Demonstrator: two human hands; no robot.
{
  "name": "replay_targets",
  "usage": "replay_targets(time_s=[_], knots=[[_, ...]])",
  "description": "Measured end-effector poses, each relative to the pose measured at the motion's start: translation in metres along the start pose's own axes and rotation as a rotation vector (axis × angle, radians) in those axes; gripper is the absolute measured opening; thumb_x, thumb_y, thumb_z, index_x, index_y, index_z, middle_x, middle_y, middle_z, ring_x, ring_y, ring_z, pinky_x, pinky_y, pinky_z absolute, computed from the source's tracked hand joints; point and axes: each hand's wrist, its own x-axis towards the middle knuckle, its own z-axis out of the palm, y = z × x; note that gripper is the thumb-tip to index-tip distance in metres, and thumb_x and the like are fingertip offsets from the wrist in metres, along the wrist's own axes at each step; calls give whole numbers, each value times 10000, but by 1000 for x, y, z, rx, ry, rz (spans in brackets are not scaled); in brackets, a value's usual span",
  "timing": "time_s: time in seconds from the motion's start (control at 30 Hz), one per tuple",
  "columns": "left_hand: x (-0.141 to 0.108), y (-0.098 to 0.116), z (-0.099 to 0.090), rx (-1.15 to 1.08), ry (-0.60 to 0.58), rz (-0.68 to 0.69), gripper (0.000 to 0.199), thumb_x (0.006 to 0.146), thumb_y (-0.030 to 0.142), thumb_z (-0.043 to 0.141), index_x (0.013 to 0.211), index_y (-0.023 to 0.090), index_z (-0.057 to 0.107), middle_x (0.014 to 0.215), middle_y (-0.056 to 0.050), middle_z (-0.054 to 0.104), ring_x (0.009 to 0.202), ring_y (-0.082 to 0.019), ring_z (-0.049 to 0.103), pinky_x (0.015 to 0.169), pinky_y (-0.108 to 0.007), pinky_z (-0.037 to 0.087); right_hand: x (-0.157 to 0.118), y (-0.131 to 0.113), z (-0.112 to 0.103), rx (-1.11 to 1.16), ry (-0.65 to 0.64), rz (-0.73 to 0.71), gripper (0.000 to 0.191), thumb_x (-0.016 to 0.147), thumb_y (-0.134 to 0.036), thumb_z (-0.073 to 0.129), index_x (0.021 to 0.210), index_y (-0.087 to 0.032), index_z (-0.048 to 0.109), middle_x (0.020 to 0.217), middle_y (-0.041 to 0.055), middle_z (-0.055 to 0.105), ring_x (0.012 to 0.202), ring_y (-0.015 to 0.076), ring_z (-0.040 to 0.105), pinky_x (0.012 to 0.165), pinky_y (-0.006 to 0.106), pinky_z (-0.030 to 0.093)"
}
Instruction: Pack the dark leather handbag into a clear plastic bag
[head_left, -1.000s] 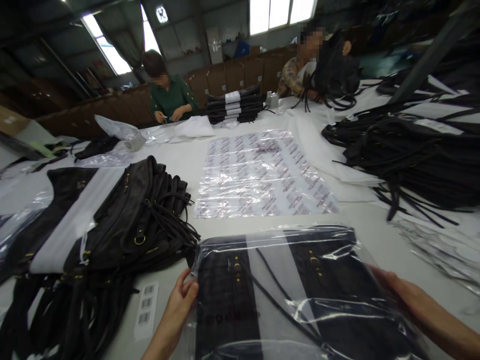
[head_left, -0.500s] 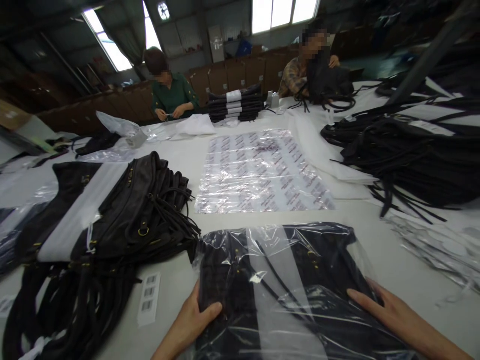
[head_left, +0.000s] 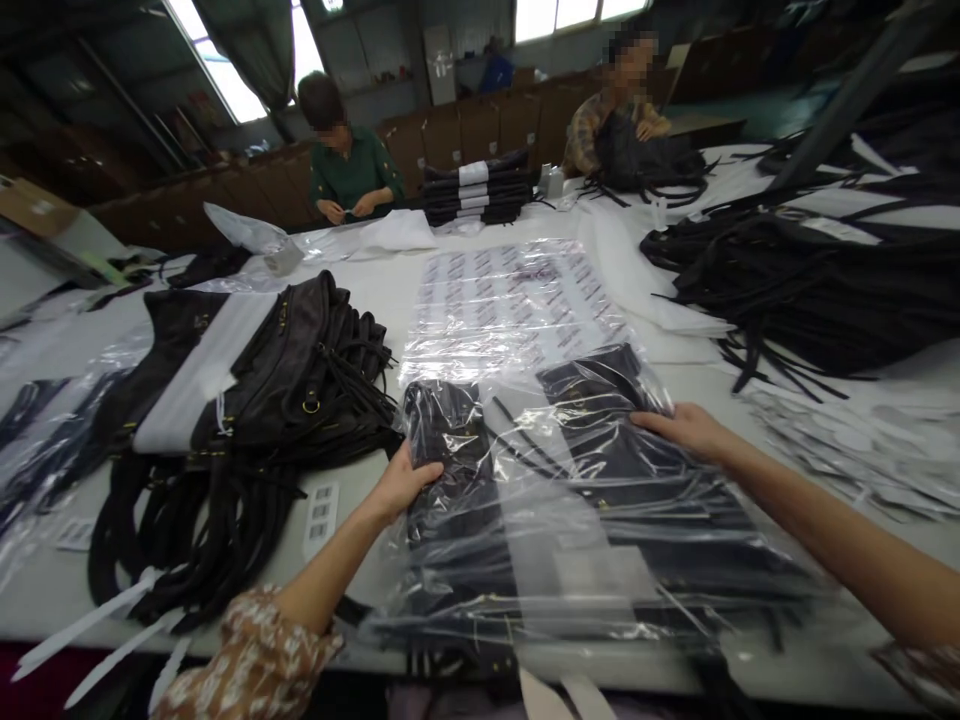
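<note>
"Holding something, are you?"

"Your left hand [head_left: 401, 482] and right hand [head_left: 688, 430] are half closed on the sides of the plastic-wrapped bag [head_left: 454, 515], thumbs on top. It's at the near edge of the table [head_left: 705, 382]; whether resting or lifted, I can't tell."

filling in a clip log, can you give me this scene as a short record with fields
left hand: grip on left edge of wrapped bag
right hand: grip on its right edge
left side: stacked dark bags, barcode label
right side: dark pile with straps
ahead: printed plastic sheet
beyond: co-worker in green, co-worker in plaid
</note>
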Motion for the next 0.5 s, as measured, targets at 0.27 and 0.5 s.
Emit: replay_targets(time_s=[0.27,0.5], knots=[[79,31,-16,81,-69,-32,468,615,244,787,1009,112,572,803,-63,691,652,-172,636,717,-351,531,65,-24,5,-258,43,-94,570,878,-417,372,817,113,570,546,-23,489,467,-19,460,581,130,316],[124,-8,-17,128,39,24,589,620,304,810,1105,116,535,928,-75,684,779,-182,633,824,-371,524,126,-8,20,-404,159,-74,568,752,-522,728,848,30,636,755,183,657,750,271,642,767,352,515]])
